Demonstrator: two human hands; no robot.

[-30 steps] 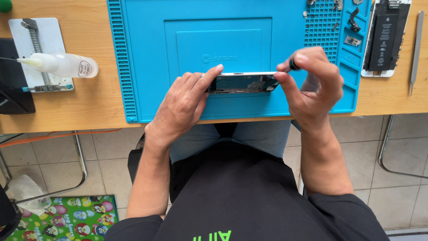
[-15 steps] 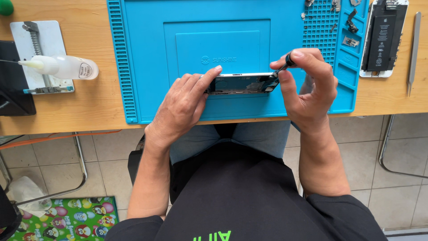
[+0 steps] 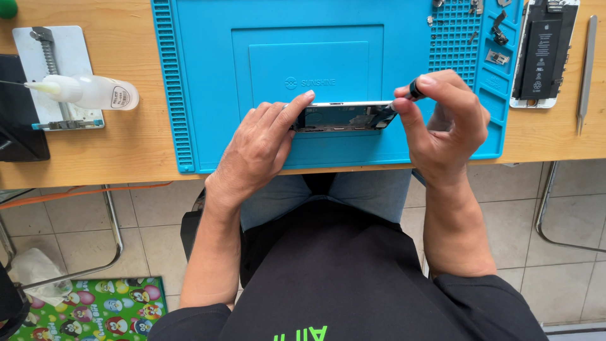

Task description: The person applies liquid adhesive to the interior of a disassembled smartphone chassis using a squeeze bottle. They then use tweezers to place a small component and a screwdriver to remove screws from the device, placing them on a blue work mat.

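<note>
An opened phone body [image 3: 344, 117] lies on the blue work mat [image 3: 265, 57] near its front edge, its insides showing. My left hand [image 3: 262, 145] rests on the mat and holds the phone's left end with the fingertips. At the phone's right end my right hand [image 3: 442, 123] pinches a small black-handled screwdriver [image 3: 404, 95], whose tip points into the phone's right corner.
A second opened phone with its battery [image 3: 541, 50] lies at the mat's right edge, with metal tweezers [image 3: 587, 69] beside it. Small loose parts [image 3: 495, 38] sit in the mat's right tray. A clear squeeze bottle [image 3: 88, 91] lies over a white clamp plate [image 3: 53, 76] at left.
My right hand has shifted slightly and lifted its fingers, turning the screwdriver at the phone's right end. The left hand and the phone have stayed put.
</note>
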